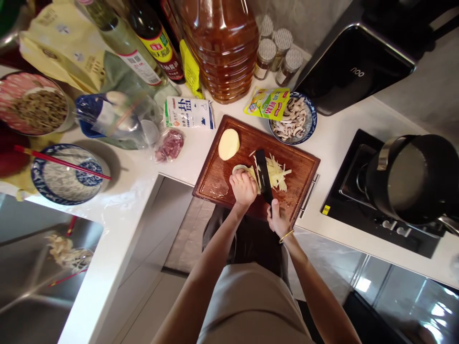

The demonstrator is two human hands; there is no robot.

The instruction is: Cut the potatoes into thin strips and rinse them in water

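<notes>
A wooden cutting board (215,179) lies on the counter in front of me. My right hand (278,219) is closed around the handle of a black knife (264,177), whose blade stands among the cut pieces. With curled fingers, my left hand (244,185) presses sliced potato (238,168) against the board, just left of the blade. Thin potato shreds (278,173) are heaped to the right of the knife. Near the board's far left corner rests a peeled potato half (228,144), untouched by either hand. My fingers partly hide the slices under them.
A bowl of sliced mushrooms (296,125) with a yellow packet (268,102) stands beyond the board. On the right, a pot (405,177) sits on the stove (347,191). Bagged meat (170,145), a salt bag (189,113) and a patterned bowl (68,174) are leftward. A large oil jug (222,48) stands behind.
</notes>
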